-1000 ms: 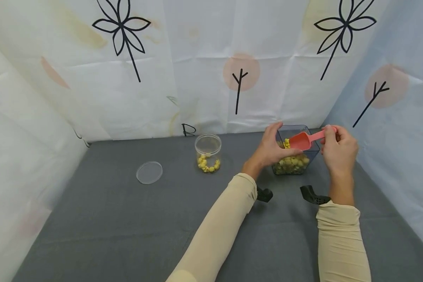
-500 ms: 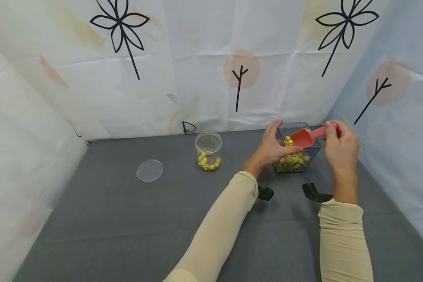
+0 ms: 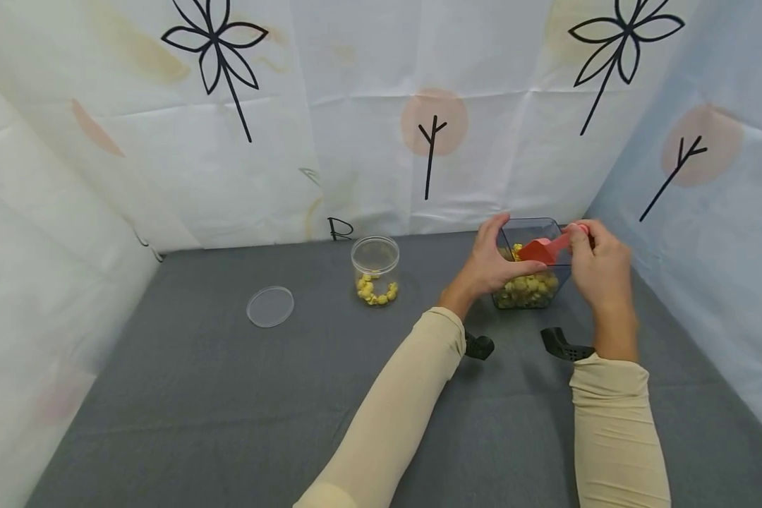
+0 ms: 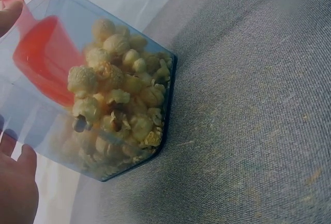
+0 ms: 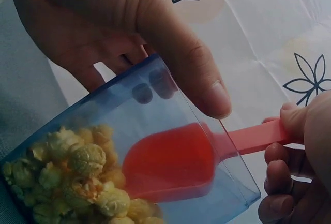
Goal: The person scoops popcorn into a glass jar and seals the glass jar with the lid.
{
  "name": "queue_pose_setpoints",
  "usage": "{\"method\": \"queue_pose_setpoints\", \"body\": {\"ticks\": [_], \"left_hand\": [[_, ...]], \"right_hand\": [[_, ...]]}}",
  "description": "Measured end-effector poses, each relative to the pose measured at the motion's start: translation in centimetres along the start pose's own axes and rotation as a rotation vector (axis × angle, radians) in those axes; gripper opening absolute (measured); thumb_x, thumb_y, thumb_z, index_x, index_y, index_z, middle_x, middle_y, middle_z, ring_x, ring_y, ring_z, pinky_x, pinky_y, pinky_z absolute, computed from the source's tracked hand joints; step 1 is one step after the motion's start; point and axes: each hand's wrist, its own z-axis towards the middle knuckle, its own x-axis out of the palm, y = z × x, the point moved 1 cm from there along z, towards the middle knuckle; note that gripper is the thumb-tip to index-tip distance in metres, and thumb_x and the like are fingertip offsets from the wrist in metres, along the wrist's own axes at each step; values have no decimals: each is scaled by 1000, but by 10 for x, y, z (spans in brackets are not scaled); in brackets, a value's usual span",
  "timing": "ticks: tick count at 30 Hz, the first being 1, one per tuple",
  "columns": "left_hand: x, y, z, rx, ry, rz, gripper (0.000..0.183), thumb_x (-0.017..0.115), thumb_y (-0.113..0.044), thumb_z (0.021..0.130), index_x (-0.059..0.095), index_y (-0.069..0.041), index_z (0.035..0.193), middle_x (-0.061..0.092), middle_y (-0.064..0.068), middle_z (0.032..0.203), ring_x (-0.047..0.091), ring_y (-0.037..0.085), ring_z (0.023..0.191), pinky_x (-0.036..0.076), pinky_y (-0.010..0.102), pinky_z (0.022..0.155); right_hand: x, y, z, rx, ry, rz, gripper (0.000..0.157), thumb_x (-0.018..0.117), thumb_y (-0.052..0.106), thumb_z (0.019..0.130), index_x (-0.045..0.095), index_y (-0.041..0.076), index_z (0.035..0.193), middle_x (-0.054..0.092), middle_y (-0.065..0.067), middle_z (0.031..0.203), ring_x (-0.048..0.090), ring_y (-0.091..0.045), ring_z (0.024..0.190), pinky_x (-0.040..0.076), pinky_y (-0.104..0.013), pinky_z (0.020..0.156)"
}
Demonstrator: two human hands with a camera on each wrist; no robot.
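A clear bluish square container (image 3: 536,281) partly filled with yellow popcorn (image 4: 119,94) stands at the back right of the table. My left hand (image 3: 492,261) grips its left side, the thumb across the near face and the fingers behind. The handle of a red scoop (image 5: 170,162) is pinched between thumb and fingers of my right hand (image 3: 602,271). Inside the container, the scoop's bowl points down and left, its tip at the popcorn. In the right wrist view the bowl shows through the wall.
A round clear jar (image 3: 375,264) with some popcorn at its bottom stands left of the container. Further left a round clear lid (image 3: 270,306) lies flat on the grey tabletop (image 3: 228,409). Patterned white cloth (image 3: 355,106) hangs behind and at both sides.
My right hand has shifted left with the scoop, bringing its bowl further into the container toward the popcorn. The left hand keeps its grip on the container.
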Motion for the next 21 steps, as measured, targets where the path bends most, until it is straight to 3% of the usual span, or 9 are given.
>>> {"method": "queue_pose_setpoints", "body": {"ticks": [6,11,21], "left_hand": [[1,0,0,3,0,2,101,85,-42,82,24,-33,162,22,-10,168,33,14,152,41,39,119],[1,0,0,2,-2,-6,103,87,-41,80,24,-33,162,22,-10,168,32,12,152,40,37,119],[1,1,0,1,-6,-1,105,87,-43,80,23,-35,162,21,-10,169,31,13,153,40,39,119]], "right_hand": [[0,3,0,19,-2,-24,52,35,44,111,65,3,124,56,-10,91,42,-18,70,33,-30,60],[7,4,1,24,20,-33,50,36,39,111,64,-1,121,63,-22,101,48,-28,84,35,-34,68],[9,1,2,55,32,-26,53,32,40,111,65,0,123,65,-23,108,49,-31,88,35,-35,69]]}}
